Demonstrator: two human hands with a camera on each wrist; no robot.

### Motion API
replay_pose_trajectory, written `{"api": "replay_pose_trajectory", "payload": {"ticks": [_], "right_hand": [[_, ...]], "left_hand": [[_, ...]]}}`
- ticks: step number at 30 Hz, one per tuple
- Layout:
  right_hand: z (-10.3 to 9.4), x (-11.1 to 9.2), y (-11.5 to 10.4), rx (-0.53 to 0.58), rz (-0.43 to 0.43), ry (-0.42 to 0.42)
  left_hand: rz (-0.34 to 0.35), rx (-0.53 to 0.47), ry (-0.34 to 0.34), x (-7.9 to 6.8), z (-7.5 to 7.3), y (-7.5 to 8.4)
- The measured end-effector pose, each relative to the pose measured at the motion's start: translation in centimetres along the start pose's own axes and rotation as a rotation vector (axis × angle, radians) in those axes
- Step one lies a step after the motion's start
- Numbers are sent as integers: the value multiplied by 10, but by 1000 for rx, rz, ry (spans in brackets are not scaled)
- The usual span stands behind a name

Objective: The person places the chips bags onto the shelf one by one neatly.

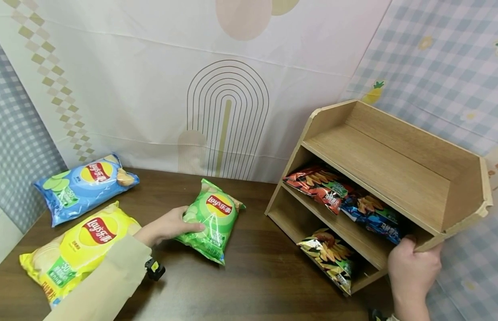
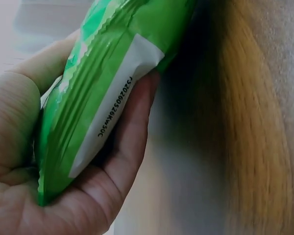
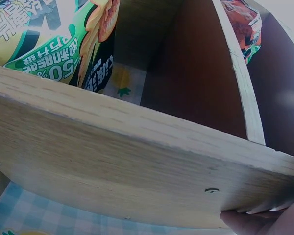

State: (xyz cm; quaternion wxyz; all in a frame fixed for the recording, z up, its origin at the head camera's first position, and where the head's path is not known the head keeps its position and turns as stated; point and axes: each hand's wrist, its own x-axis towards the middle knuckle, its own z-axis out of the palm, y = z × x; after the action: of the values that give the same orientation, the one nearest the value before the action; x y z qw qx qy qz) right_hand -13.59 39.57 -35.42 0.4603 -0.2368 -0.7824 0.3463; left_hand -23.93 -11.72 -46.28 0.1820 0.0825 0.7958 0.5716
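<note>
My left hand [image 1: 168, 225] grips the left edge of a green chip bag [image 1: 211, 220] lying on the dark wooden table [image 1: 249, 285]. In the left wrist view the fingers [image 2: 122, 147] curl under the green bag [image 2: 103, 88] and the thumb lies over it. My right hand [image 1: 413, 267] holds the near right side panel of a wooden shelf rack [image 1: 393, 169]; the right wrist view shows only a fingertip [image 3: 257, 223] against the panel [image 3: 112, 156]. A red bag [image 1: 318, 183] and a blue bag [image 1: 373, 214] lie on the middle shelf, and a black-and-yellow bag [image 1: 333, 258] on the bottom one. The top shelf is bare.
A blue chip bag [image 1: 86, 185] and a yellow chip bag [image 1: 76, 249] lie at the table's left. Patterned cloth hangs behind the table, checked cloth to the right of the rack. Bare tabletop lies between the green bag and the rack.
</note>
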Motion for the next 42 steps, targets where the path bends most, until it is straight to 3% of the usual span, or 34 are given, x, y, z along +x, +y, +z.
{"api": "replay_pose_trajectory", "payload": {"ticks": [6, 14, 26, 42], "right_hand": [[0, 1, 0, 0, -5, 0], [0, 0, -1, -3, -12, 3], [-1, -1, -1, -10, -21, 8], [-1, 0, 0, -9, -51, 8]], "left_hand": [[50, -44, -90, 3, 9, 3], [123, -66, -202, 6, 30, 9], [151, -162, -285, 15, 69, 22], [176, -173, -390, 24, 116, 40]]}}
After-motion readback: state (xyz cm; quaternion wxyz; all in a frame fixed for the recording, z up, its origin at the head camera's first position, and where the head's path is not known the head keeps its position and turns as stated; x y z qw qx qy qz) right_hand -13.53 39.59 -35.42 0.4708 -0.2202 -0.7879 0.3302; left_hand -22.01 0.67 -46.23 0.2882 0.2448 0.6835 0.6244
